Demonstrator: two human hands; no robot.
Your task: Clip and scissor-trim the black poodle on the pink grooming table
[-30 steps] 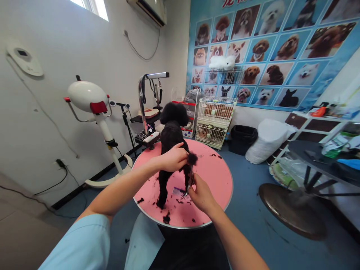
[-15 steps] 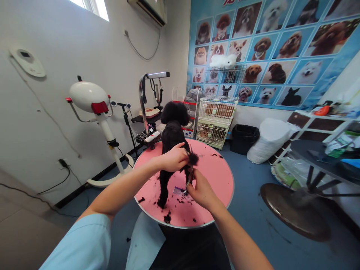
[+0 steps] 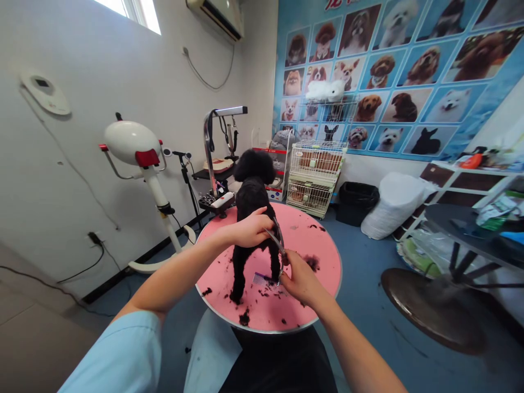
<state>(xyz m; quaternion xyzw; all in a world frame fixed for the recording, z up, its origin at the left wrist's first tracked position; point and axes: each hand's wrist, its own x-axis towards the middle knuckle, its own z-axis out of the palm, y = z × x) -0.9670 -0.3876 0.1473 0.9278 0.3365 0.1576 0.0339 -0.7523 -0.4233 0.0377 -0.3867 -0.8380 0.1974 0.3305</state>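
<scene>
A black curly-coated dog (image 3: 251, 196) stands on the round pink grooming table (image 3: 327, 245), its rear toward me. My left hand (image 3: 256, 228) is closed on the dog's tail at its rump; the fingers mostly hide the tail. In my right hand (image 3: 302, 277) is a pair of scissors (image 3: 280, 240), blades apart and pointing up and left beside my left fingertips. A loose tuft of black hair (image 3: 312, 263) shows just right of the scissors. A comb (image 3: 262, 279) with a purple spine lies by the dog's hind feet.
Black hair clippings (image 3: 244, 316) are scattered over the pink tabletop. A small tool tray (image 3: 216, 203) with a white clipper stands at its far left edge, near a grooming-arm post (image 3: 209, 158). A white stand dryer (image 3: 131, 143) is at left, a dark round table (image 3: 454, 224) at right.
A tuft of hair at the tail has come off and now shows to the right, lower down. My right hand has shifted slightly right, and the scissor blades have spread. My left hand stays nearly still.
</scene>
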